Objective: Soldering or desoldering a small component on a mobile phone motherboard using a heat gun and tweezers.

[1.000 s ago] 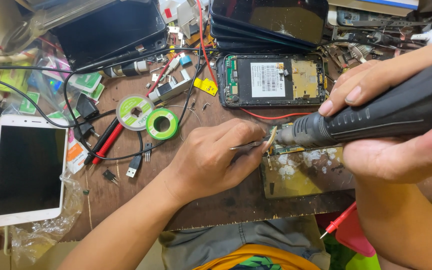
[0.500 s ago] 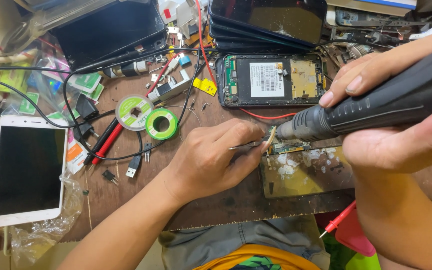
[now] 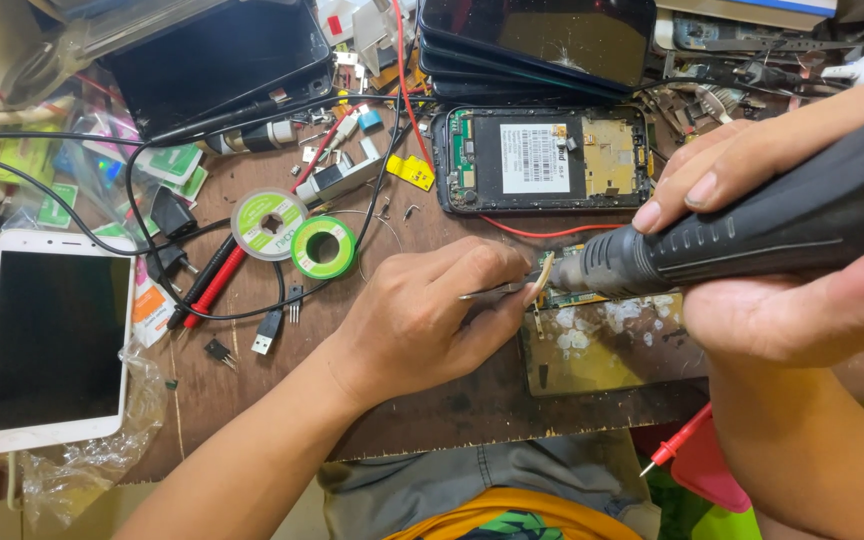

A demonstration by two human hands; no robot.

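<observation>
Cluttered wooden repair table [image 3: 252, 400]. Left hand [image 3: 432, 320] pinches tweezers [image 3: 492, 291] at small circuit board [image 3: 552, 290]; right hand [image 3: 782, 290] grips rotary tool [image 3: 752, 235], tip at board beside tweezers. Work mid-course; opened phone [image 3: 542, 158] beyond grip, unassembled.

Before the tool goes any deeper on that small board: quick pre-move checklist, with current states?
1. Left hand pinching tweezers at the small circuit board: ok.
2. Right hand wrapped around the black hot-air handpiece: ok.
3. Nozzle tip aimed at the board: ok.
4. Board seated flat on the stained work pad: cannot tell.
5. Red wire lying close to the nozzle: not ok.
6. Opened phone apart from the nozzle: ok.
</observation>
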